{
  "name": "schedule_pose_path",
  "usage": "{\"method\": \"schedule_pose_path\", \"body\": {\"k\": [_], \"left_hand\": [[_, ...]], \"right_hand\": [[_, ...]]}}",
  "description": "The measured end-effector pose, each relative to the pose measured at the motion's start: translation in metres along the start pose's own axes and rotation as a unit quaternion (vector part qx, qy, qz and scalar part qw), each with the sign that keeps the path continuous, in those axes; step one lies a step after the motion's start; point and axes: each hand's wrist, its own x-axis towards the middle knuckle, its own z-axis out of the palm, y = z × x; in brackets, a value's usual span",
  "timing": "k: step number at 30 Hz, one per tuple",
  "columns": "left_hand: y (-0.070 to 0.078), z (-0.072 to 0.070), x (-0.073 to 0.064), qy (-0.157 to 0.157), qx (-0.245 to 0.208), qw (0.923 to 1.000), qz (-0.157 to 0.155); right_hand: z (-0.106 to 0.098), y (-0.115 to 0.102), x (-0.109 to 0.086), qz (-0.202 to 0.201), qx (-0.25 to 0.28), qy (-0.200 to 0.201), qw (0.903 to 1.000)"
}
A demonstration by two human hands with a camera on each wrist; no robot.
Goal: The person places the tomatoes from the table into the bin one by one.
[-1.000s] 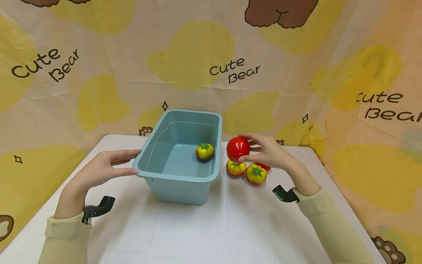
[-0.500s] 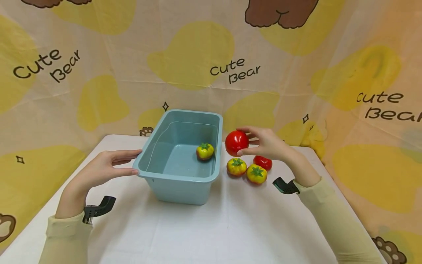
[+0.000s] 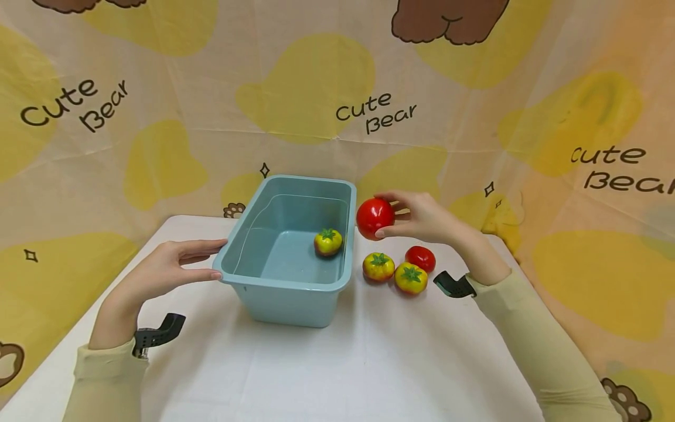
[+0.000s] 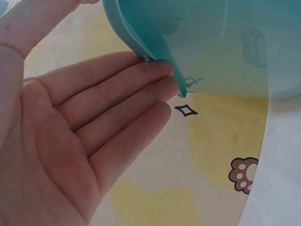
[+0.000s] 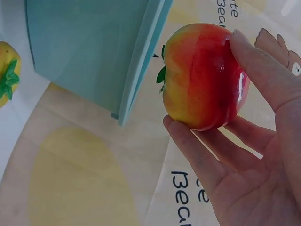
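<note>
My right hand [image 3: 422,217] holds a glossy tomato [image 3: 375,218] between thumb and fingers, raised beside the right wall of the blue-grey plastic bin [image 3: 287,287]. In the right wrist view this tomato [image 5: 204,77] is red fading to yellow, its green leaves facing the bin. My left hand [image 3: 158,266] has its fingers extended, with the fingertips and thumb tip at the bin's left front rim. The left wrist view shows straight fingers [image 4: 127,94] against the rim. Inside the bin, near its right wall, lies a yellow tomato [image 3: 328,242] with green leaves on top.
Right of the bin, two yellow tomatoes, a nearer one [image 3: 411,278] and one by the bin [image 3: 378,267], sit with a red one [image 3: 420,259] on the white table [image 3: 316,375]. A printed cloth [image 3: 295,88] hangs behind the table.
My right hand has lifted the tomato up and slightly left, away from the others, uncovering the red one on the table. My left hand and the bin have stayed in place.
</note>
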Motion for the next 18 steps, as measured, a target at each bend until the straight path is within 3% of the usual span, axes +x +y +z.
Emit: {"method": "schedule_pose_path", "body": {"k": [18], "left_hand": [[0.000, 0.000, 0.000, 0.004, -0.004, 1.0000, 0.003]], "right_hand": [[-0.004, -0.016, 0.025, -0.022, -0.007, -0.010, 0.9997]]}}
